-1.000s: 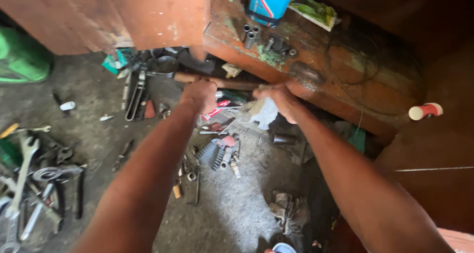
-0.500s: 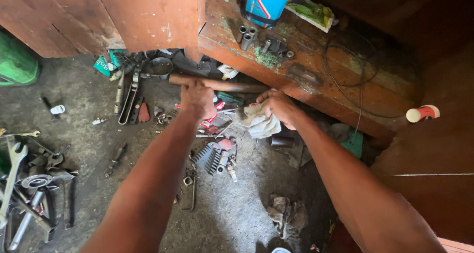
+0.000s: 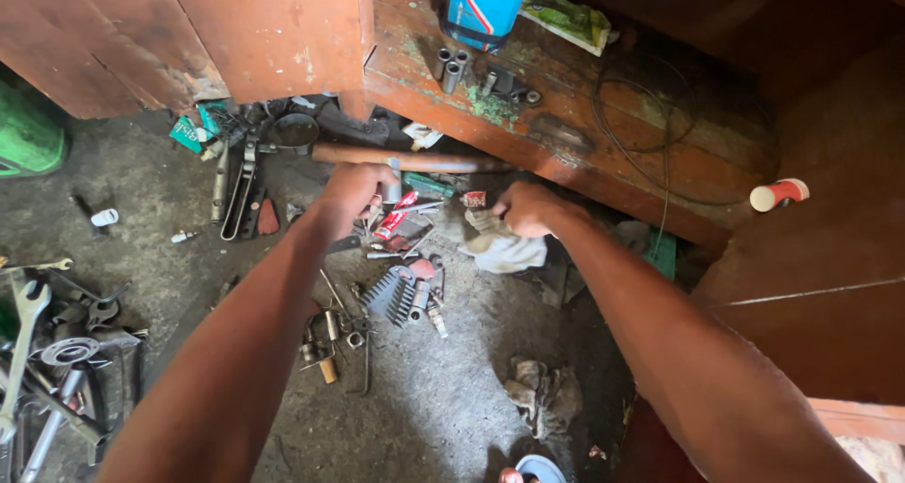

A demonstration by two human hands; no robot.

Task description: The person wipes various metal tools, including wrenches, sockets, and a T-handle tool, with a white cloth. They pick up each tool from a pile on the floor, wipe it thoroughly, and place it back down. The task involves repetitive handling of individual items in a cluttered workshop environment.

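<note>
Holding brown rod [image 3: 415, 159] in clenched left hand [image 3: 353, 189], level below desk [image 3: 603, 153] edge; right hand [image 3: 523, 210] grasping pale rag [image 3: 504, 249]. Blue-white can [image 3: 485, 7], green packet [image 3: 566, 16] on desk.

Dim workshop view, soft daylight from about 10 o'clock.

Concrete floor [image 3: 151, 191] at 9 o'clock is the brightest patch, no hard glare. Deep shadow under the wooden surface [image 3: 603, 134] and toward 3 to 5 o'clock swallows detail. Forearms near the bottom edge stretch and soften with wide-angle distortion; centre clutter reasonably sharp.
</note>
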